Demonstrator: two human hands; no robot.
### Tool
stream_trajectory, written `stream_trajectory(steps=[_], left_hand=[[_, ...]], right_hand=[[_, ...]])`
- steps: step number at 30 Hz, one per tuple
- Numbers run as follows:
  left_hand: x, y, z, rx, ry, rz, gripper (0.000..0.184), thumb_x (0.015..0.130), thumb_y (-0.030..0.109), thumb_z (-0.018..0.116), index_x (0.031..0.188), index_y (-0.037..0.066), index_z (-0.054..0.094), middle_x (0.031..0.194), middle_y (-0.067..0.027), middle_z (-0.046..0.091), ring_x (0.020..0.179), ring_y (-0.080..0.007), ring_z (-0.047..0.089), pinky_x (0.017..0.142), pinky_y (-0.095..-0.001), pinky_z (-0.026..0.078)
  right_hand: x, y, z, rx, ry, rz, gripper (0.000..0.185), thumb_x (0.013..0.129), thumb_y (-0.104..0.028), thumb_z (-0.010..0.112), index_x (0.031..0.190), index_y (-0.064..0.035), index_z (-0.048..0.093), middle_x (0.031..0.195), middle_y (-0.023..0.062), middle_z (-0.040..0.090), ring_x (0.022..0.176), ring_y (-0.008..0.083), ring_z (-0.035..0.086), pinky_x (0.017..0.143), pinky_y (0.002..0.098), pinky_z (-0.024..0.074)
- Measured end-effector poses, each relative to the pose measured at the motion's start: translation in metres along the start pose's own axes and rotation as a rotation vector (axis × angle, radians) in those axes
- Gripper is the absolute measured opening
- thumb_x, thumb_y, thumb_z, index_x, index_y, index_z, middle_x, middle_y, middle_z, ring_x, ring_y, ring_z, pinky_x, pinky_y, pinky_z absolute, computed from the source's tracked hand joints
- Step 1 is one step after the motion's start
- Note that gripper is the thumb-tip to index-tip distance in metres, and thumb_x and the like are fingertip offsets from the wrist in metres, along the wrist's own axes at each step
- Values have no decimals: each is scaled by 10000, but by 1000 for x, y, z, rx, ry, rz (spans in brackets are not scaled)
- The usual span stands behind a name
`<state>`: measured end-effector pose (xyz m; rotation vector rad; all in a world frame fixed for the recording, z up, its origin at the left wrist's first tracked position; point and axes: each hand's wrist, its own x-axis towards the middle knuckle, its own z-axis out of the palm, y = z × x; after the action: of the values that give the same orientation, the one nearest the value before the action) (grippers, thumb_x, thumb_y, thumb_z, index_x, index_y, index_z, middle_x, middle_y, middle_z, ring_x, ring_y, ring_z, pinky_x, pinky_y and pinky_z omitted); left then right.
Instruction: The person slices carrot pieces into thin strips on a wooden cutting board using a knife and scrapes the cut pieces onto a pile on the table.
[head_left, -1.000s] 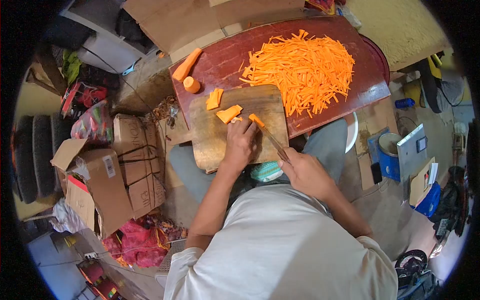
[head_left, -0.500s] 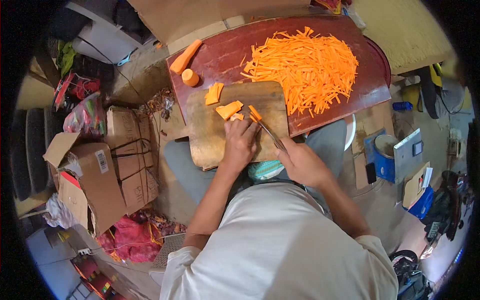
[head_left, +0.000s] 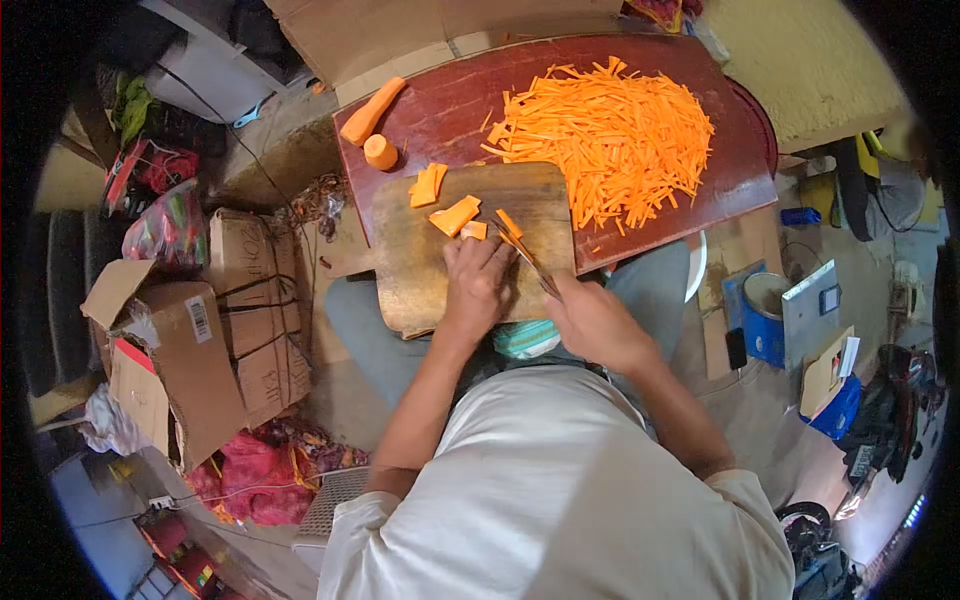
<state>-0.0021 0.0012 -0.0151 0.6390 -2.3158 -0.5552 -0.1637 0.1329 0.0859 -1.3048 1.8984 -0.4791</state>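
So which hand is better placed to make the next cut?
Probably the right hand: it holds the knife, blade over the board. The left hand is on the board, beside carrot pieces.

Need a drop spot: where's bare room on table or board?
Free: table between carrots and shreds; table right of shreds; board left of left hand, below pieces. Crowded: mid-board, with pieces, knife, left hand.
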Motion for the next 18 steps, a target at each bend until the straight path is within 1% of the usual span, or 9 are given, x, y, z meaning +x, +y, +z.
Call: stream_trajectory(steps=[3, 6, 9, 12, 15, 18], left_hand=[[2, 1, -1, -14, 12, 7, 427, 709, -4, 796, 1134, 19, 763, 1048, -117, 697, 984, -339, 624, 912, -479, 422], [0, 0, -3, 4, -14, 5, 436, 708, -3, 801, 1142, 17, 761, 1060, -115, 696, 995, -336, 623, 920, -480, 421], [1, 3, -9, 8, -11, 13, 441, 701, -4, 807, 1139, 18, 757, 1064, -111, 689, 1006, -335, 620, 927, -483, 419], [2, 4, -6, 7, 4, 12, 443, 689, -8, 812, 1127, 20, 752, 1063, -106, 680, 1022, -336, 618, 938, -487, 417], [0, 2, -4, 7, -39, -13, 422, 694, -12, 807, 1111, 22, 748, 1043, -104, 672, 1034, -338, 618, 948, -494, 415], [1, 4, -9, 16, -27, 11, 424, 694, -11, 803, 1113, 17, 746, 1043, -103, 665, 1051, -337, 617, 965, -501, 414]], right_hand=[[23, -3, 4, -15, 15, -61, 263, 1075, -210, 591, 1157, 39, 570, 945, 366, 690, 949, 581, 667, 796, 638, 515], [16, -5, -1, 60, 55, -103, 258, 1073, -207, 594, 1138, 41, 564, 941, 363, 689, 945, 578, 668, 791, 642, 512], [-6, -2, -6, 80, -7, -18, 258, 1070, -209, 606, 1113, 43, 567, 933, 365, 685, 953, 577, 672, 802, 642, 521], [-1, 1, 7, -4, 48, -38, 258, 1070, -212, 612, 1100, 41, 573, 916, 354, 683, 932, 574, 673, 779, 629, 519], [17, -9, 5, -26, 64, -46, 252, 1065, -209, 624, 1089, 36, 570, 916, 345, 685, 929, 573, 673, 769, 627, 514], [9, 0, 1, 72, 67, -98, 254, 1072, -209, 616, 1084, 40, 566, 916, 347, 681, 927, 574, 673, 760, 622, 510]])
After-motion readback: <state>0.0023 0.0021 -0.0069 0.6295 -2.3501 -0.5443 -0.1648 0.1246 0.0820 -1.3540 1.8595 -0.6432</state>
